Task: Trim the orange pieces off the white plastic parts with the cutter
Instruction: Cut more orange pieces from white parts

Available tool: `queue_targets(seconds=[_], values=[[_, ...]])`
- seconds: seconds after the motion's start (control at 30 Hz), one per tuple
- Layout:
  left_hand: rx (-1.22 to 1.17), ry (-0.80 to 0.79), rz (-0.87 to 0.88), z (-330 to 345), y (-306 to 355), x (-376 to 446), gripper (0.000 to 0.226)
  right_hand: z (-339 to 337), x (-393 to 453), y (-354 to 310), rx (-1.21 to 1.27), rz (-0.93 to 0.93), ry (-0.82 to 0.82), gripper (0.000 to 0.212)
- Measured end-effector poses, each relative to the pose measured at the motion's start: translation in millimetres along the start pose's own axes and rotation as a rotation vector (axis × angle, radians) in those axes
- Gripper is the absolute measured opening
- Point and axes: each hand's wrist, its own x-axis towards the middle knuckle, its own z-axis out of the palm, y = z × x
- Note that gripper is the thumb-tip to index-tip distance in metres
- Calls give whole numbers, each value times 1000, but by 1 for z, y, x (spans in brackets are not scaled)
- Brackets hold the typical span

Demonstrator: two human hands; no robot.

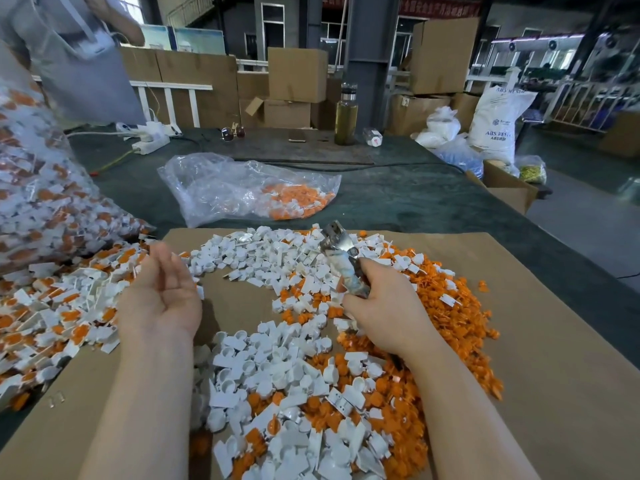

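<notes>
Cutter (341,258) gripped in right hand (384,306); left hand (162,292) upturned, empty.

The cutter (337,239) is shiny metal, the white parts (273,372) and orange pieces (446,306) are smooth plastic, lying on dull brown cardboard (554,341) beside a crinkly clear plastic bag (221,185).

Cardboard sheet (540,341) lies on the table (415,199), parts heaped on it. Left hand (162,292) over the sheet's left side, right hand (384,306) with cutter (341,251) right. Plastic bag (242,188) behind; bottle (345,116) farther back.
</notes>
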Motion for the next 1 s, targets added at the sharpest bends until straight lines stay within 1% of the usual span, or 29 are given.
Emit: queue_targets(seconds=[0.03, 0.07, 0.13, 0.17, 0.23, 0.3, 0.33, 0.4, 0.43, 0.53, 0.63, 0.7, 0.77, 0.83, 0.87, 0.97, 1.0], values=[[162, -42, 0, 2, -4, -4, 30, 0, 0, 0, -13, -7, 10, 16], [374, -108, -1, 4, -9, -8, 38, 0, 0, 0, -24, -16, 18, 18], [803, -328, -33, 9, -22, -18, 44, 1, -1, -1, -38, -36, 33, 21], [950, -449, -86, 11, -29, -25, 44, 1, -1, -2, -37, -46, 36, 23], [1108, -637, -225, 11, -45, -39, 53, 1, -2, -4, -23, -86, 38, 24], [1165, -731, -293, 8, -58, -50, 49, 1, -3, -7, 9, -128, 22, 20], [1173, -748, -299, 6, -63, -52, 44, 1, -4, -8, 22, -137, 4, 16], [1163, -751, -285, 4, -68, -52, 42, 1, -4, -10, 24, -142, -23, 32], [1152, -738, -272, 4, -68, -50, 44, 1, -4, -11, 23, -140, -36, 36], [1124, -694, -240, 3, -65, -47, 57, 1, -2, -11, 62, -143, -46, 36], [1110, -692, -186, 3, -67, -46, 55, 0, 0, -8, 32, -158, -34, 44], [1089, -627, -132, 4, -68, -45, 59, 1, 0, -5, -9, -155, -68, 52], [1055, -568, -100, 4, -67, -43, 53, 2, 0, -5, -4, -127, -101, 56], [1126, -567, -53, 7, -67, -46, 40, 6, 0, -6, 25, -108, -75, 50], [1218, -585, 4, 8, -67, -47, 38, 8, 0, -6, 27, -105, -35, 44], [1485, -648, 183, 7, -66, -43, 44, 11, -1, -1, -36, -102, 102, 24], [1561, -645, 219, 5, -65, -39, 39, 11, -1, 1, -47, -87, 132, 19]])
